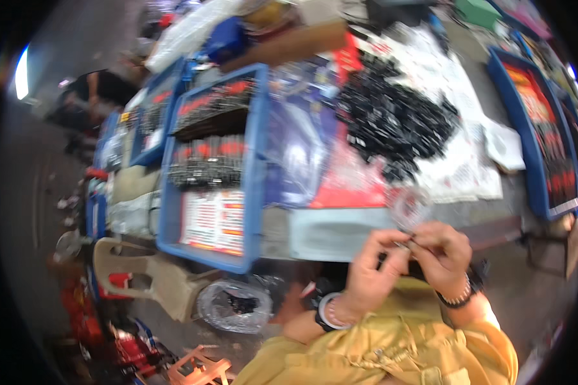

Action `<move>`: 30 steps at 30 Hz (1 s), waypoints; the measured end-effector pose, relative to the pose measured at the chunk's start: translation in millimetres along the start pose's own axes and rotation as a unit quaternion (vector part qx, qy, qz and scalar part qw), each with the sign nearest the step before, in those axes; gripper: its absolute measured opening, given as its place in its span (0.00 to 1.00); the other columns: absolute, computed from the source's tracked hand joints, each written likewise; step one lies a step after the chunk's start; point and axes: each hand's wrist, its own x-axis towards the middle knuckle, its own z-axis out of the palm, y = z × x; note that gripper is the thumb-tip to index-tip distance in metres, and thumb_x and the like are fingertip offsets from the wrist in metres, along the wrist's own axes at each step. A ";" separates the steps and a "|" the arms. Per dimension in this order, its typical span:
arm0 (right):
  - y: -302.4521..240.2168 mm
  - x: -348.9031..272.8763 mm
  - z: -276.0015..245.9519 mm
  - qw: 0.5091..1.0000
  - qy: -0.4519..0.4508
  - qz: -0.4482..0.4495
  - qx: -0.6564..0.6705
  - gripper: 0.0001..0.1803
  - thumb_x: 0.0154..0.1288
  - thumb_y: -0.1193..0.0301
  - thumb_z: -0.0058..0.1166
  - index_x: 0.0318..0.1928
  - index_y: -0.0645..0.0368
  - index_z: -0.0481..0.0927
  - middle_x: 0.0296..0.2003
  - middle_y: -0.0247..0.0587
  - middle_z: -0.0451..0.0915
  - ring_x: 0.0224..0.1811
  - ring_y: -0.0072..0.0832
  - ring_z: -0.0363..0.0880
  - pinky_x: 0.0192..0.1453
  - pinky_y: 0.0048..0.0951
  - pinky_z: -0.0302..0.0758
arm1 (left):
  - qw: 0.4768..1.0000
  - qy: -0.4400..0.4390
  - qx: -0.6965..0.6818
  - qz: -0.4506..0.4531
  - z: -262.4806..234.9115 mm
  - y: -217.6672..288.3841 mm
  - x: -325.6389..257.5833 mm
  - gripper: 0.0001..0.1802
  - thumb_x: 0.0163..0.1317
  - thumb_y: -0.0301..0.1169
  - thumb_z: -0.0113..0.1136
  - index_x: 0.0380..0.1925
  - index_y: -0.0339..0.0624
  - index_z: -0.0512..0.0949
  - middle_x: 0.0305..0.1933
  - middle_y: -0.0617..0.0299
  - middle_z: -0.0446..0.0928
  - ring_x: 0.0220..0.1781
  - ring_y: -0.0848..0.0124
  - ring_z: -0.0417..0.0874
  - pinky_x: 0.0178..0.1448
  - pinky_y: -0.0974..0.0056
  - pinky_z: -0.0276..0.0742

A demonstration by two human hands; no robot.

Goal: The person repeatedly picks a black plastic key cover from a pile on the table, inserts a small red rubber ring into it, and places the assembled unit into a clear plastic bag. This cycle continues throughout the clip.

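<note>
**Small part pinched between both hands**

A big pile of black parts [392, 122] lies on the table [340, 234], up and away from the hands. Left hand [372, 269] and right hand [440, 253] meet fingertip to fingertip, both pinched narrow on one tiny dark part [408, 242] between them.

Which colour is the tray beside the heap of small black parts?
Blue tray, seen best in the head view.

Even, fairly bright light; shadows soft and faint. Whole frame smeared by motion blur, small detail lost. Strong fisheye bend, black vignette at corners. Blown-out bright patch [22, 72] at upper left rim. Sheen on clear plastic sheet [300, 151] mid-frame.
</note>
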 end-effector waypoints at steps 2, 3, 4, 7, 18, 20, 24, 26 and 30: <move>1.0 0.6 -1.9 1.000 -0.025 0.008 0.013 0.07 0.56 0.83 0.60 0.36 0.64 0.78 0.34 0.44 0.82 0.27 0.23 0.81 0.30 0.22 0.76 | 0.999 0.007 -0.016 -0.028 -2.7 -0.5 -1.6 0.11 0.68 0.25 0.52 0.49 0.39 0.69 0.28 0.65 0.75 0.26 0.84 0.71 0.29 0.77 0.67; 2.0 1.4 -2.5 0.999 -0.043 0.020 0.019 0.06 0.57 0.82 0.60 0.36 0.64 0.79 0.35 0.44 0.82 0.28 0.24 0.82 0.31 0.22 0.76 | 0.998 0.005 -0.044 -0.052 -4.4 -0.2 -1.9 0.11 0.68 0.26 0.52 0.49 0.40 0.69 0.30 0.65 0.75 0.29 0.83 0.72 0.31 0.77 0.68; 2.8 1.9 -1.7 0.998 -0.044 0.023 0.050 0.06 0.58 0.81 0.59 0.37 0.64 0.78 0.35 0.43 0.82 0.29 0.24 0.82 0.31 0.22 0.76 | 0.996 0.003 -0.064 -0.067 -5.7 0.7 -2.3 0.11 0.68 0.26 0.52 0.49 0.40 0.69 0.29 0.64 0.75 0.27 0.83 0.71 0.29 0.78 0.66; 7.1 5.2 2.3 0.989 -0.051 0.045 0.128 0.05 0.63 0.79 0.57 0.40 0.65 0.78 0.35 0.41 0.81 0.32 0.20 0.81 0.33 0.21 0.76 | 0.984 0.012 -0.141 -0.113 -8.2 1.6 2.5 0.11 0.70 0.31 0.50 0.49 0.40 0.67 0.25 0.62 0.74 0.20 0.83 0.68 0.24 0.79 0.62; 12.1 9.7 7.4 0.997 -0.019 0.022 0.072 0.06 0.61 0.81 0.56 0.39 0.66 0.80 0.35 0.43 0.81 0.34 0.30 0.80 0.38 0.26 0.76 | 0.931 -0.026 -0.312 -0.186 -19.2 -2.1 12.8 0.14 0.73 0.36 0.47 0.51 0.41 0.66 0.24 0.60 0.73 0.17 0.81 0.65 0.20 0.79 0.58; 9.6 11.0 7.4 0.998 -0.022 0.010 0.063 0.07 0.59 0.82 0.56 0.39 0.65 0.80 0.35 0.44 0.81 0.34 0.32 0.80 0.38 0.27 0.76 | 0.936 -0.015 -0.298 -0.185 -18.6 -2.3 12.4 0.13 0.72 0.36 0.47 0.51 0.42 0.66 0.22 0.60 0.72 0.16 0.81 0.64 0.20 0.78 0.57; 4.9 11.9 8.8 0.998 -0.029 -0.016 0.046 0.07 0.57 0.83 0.58 0.38 0.65 0.80 0.35 0.44 0.81 0.33 0.32 0.81 0.38 0.27 0.77 | 0.943 -0.014 -0.281 -0.175 -19.1 -2.7 10.9 0.11 0.72 0.35 0.48 0.48 0.43 0.66 0.23 0.60 0.72 0.17 0.81 0.65 0.19 0.78 0.57; 3.9 11.0 9.4 0.998 -0.034 -0.013 0.055 0.07 0.56 0.84 0.58 0.37 0.65 0.80 0.34 0.43 0.81 0.33 0.33 0.81 0.38 0.27 0.77 | 0.943 -0.016 -0.283 -0.172 -19.7 -3.8 9.8 0.10 0.73 0.35 0.47 0.47 0.43 0.66 0.24 0.59 0.74 0.18 0.80 0.67 0.20 0.79 0.58; 5.3 9.5 8.4 0.996 -0.058 0.006 0.066 0.05 0.57 0.84 0.58 0.35 0.65 0.79 0.33 0.44 0.80 0.32 0.32 0.81 0.37 0.27 0.76 | 0.941 -0.010 -0.286 -0.180 -20.0 -6.1 7.9 0.09 0.73 0.35 0.47 0.45 0.43 0.66 0.24 0.59 0.73 0.18 0.80 0.66 0.20 0.79 0.58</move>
